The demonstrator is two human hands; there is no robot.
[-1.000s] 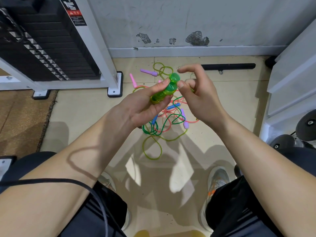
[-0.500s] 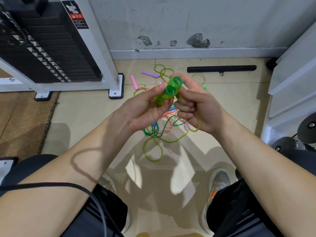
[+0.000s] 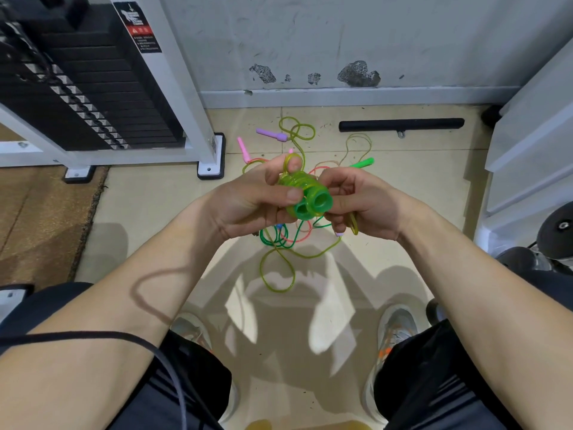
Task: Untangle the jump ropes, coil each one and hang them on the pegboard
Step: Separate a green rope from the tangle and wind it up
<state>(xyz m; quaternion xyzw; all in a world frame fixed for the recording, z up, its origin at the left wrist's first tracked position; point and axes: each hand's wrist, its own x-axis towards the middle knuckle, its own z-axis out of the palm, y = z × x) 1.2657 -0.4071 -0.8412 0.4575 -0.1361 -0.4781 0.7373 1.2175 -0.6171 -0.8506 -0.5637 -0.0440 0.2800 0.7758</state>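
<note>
The two green handles (image 3: 308, 198) of one jump rope are held side by side above the floor, with their open round ends turned toward the camera. This pair is the landmark here. The left hand (image 3: 251, 201) grasps the handles from the left, the thumb pressing across them, probably so that they stay together as one core for winding. The right hand (image 3: 361, 203) is closed on the right side of the handles and also pinches the yellow-green cord (image 3: 353, 223), which hangs from the fingers just right of and below the handles. Some turns of this cord already lie around the handles, and one small loop (image 3: 293, 159) stands up just behind them. So I judge that the coiling of this rope is in hand, not finished.

Below and behind the handles, on the floor, lies the tangle of other ropes (image 3: 285, 237): green, red and yellow-green cords crossing each other. A purple handle (image 3: 271, 134) and a pink handle (image 3: 243, 149) lie behind the held handles to the left, a bright green handle (image 3: 362, 162) behind to the right. These ropes are not yet separated. A pegboard is not in view, so hanging must wait.
</note>
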